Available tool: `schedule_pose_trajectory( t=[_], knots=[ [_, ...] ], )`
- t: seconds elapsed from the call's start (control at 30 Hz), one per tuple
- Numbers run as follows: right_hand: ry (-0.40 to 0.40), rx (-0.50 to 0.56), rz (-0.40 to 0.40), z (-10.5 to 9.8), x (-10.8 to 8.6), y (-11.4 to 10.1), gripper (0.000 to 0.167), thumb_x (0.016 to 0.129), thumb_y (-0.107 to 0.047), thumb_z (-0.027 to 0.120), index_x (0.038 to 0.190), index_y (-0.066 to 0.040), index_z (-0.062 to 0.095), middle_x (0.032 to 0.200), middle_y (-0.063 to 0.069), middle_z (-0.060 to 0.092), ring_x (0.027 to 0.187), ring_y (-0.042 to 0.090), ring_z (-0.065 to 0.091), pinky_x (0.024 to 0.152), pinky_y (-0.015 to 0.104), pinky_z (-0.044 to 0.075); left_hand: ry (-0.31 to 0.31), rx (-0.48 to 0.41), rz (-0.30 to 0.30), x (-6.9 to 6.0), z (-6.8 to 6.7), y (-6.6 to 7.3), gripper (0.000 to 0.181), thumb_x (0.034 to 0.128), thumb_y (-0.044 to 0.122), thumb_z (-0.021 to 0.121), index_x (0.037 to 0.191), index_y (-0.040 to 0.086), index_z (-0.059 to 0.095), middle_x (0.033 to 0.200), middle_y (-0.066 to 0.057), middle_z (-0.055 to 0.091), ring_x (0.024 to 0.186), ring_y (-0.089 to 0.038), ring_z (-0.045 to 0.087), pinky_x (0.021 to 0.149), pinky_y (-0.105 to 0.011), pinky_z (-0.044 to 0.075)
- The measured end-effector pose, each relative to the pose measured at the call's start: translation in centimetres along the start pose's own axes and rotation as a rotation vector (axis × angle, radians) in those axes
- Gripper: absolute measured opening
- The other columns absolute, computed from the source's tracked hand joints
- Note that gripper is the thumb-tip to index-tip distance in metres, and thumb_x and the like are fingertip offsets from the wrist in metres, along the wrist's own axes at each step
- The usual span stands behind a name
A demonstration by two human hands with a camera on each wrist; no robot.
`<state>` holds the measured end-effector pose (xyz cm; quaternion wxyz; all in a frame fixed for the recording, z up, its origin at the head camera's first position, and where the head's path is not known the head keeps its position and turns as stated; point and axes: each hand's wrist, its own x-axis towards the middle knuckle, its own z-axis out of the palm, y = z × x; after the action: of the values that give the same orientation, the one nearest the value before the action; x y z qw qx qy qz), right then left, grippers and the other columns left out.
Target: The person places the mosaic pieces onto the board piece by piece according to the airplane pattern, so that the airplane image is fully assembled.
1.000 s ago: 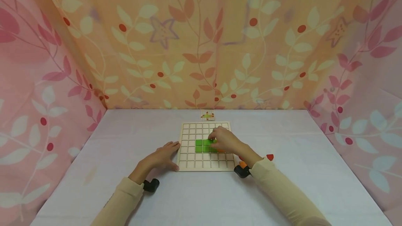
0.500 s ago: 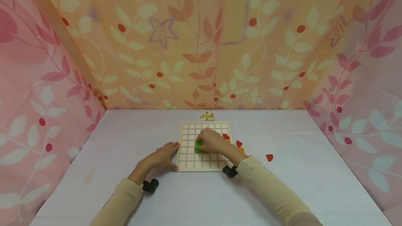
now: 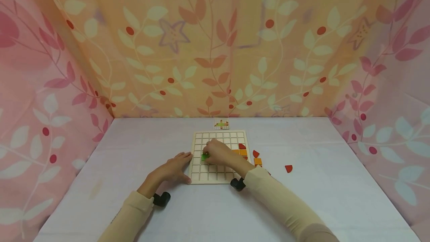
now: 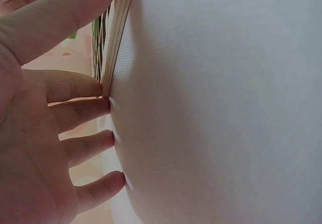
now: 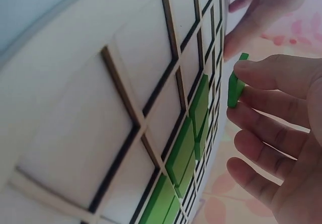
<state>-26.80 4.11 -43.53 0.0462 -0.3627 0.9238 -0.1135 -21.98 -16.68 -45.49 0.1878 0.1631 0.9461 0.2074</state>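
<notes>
In the head view a wooden grid board lies flat on the white table. My left hand rests at its left edge with fingers spread; in the left wrist view that hand touches the board's edge. My right hand is over the board's left-centre part. Seen from the right wrist, this hand pinches a green piece between thumb and fingers, above the board. Several green pieces sit in the grid there. Orange squares and a red piece are at the board's right side.
A small pattern card lies behind the board. Right of the board are loose red pieces and an orange square. Patterned cloth hangs behind the table and on both sides.
My right hand has moved left across the board, uncovering orange and red pieces at the right side. The left hand has stayed at the board's left edge.
</notes>
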Motion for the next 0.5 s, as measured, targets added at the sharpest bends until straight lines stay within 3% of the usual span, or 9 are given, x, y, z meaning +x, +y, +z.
schedule_pose_trajectory(
  t=[0.5],
  knots=[
    [-0.043, -0.009, 0.007, 0.77, 0.76, -0.22, 0.021, 0.083, -0.019, 0.076, 0.102, -0.013, 0.078, 0.091, -0.002, 0.073, 0.084, 0.012, 0.053, 0.074, 0.024, 0.047, 0.003, 0.001, 0.002, 0.09, 0.11, -0.13, 0.095, 0.0750, 0.028, 0.084, 0.150, 0.001, 0.033, 0.160, -0.015, 0.028, 0.150, -0.039, 0.018, 0.114, -0.064, 0.022]
  ],
)
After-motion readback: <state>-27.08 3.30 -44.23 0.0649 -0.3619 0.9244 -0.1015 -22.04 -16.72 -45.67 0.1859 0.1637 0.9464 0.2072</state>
